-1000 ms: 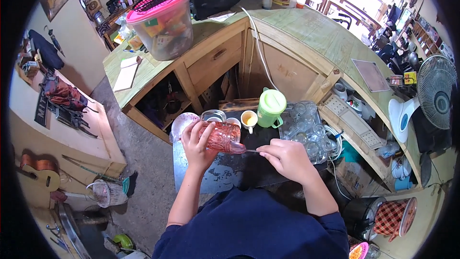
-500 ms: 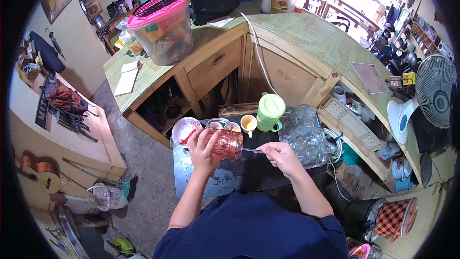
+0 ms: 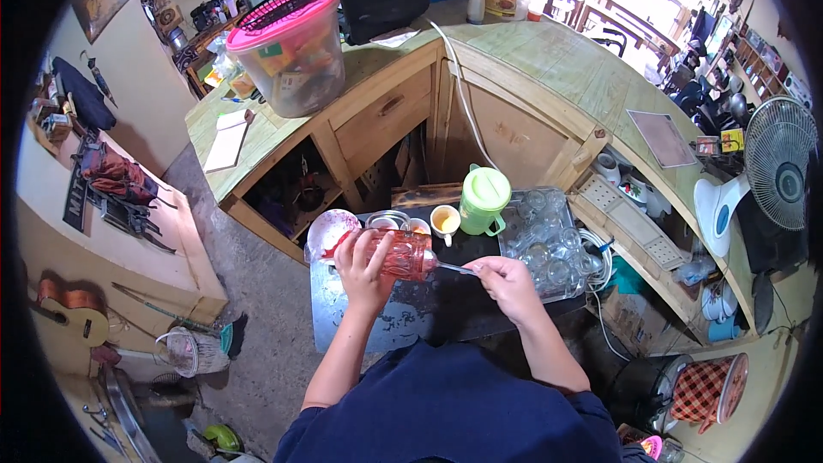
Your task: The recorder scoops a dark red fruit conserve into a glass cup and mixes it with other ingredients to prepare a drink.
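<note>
Since half a second earlier, the spoon (image 3: 456, 269) had slid partly out of the clear jar (image 3: 401, 255), so that its bowl showed at the mouth, and the right hand (image 3: 509, 283) had shifted slightly with it. A wooden counter (image 3: 549, 41) bent around beyond the lidded light green pitcher (image 3: 485, 199), which served as the landmark. The low dark table (image 3: 373, 321) lay beneath the pitcher and spread toward the person. Just right of the pitcher stood a tray (image 3: 561, 298) of clear glasses (image 3: 549, 249). Left of the pitcher and nearer the person, the left hand (image 3: 363, 274) was wrapped around the jar, which was tipped on its side with reddish contents, mouth facing right. The right hand, in front of the pitcher, pinched the spoon's handle between thumb and fingers. A white plate (image 3: 324, 225) with reddish stains lay well left of the pitcher; a pale cup (image 3: 445, 220) holding something yellowish stood just left of it.
</note>
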Available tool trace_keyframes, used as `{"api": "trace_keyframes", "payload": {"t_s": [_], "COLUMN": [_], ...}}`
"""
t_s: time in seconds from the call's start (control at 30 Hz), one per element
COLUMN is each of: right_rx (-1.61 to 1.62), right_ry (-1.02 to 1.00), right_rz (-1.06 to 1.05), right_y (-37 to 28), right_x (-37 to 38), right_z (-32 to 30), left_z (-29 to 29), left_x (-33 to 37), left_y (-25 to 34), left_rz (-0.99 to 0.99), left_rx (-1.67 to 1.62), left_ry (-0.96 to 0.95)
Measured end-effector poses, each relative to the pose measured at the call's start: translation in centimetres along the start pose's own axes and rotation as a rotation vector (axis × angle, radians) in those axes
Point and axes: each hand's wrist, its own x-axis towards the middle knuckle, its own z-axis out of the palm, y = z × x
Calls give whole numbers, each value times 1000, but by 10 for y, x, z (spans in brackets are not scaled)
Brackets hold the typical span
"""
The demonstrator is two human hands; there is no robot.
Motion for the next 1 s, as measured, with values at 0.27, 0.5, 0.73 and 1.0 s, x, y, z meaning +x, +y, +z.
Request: {"api": "trace_keyframes", "payload": {"t_s": [0.27,0.5,0.73,1.0], "right_rx": [-10,73,38,-774], "right_ry": [77,-24,159,55], "right_rz": [-88,39,9,-502], "right_y": [-13,-14,-26,-44], "right_x": [-11,-9,-13,-13], "right_z": [-20,-4,-27,7], "left_z": [-8,-3,-6,-4], "left_x": [1,1,-1,3], "left_y": [3,12,8,19], "left_rz": [-144,-61,-125,-303], "left_rx": [-68,-43,-47,-384], "left_ry": [25,4,-35,-165]}}
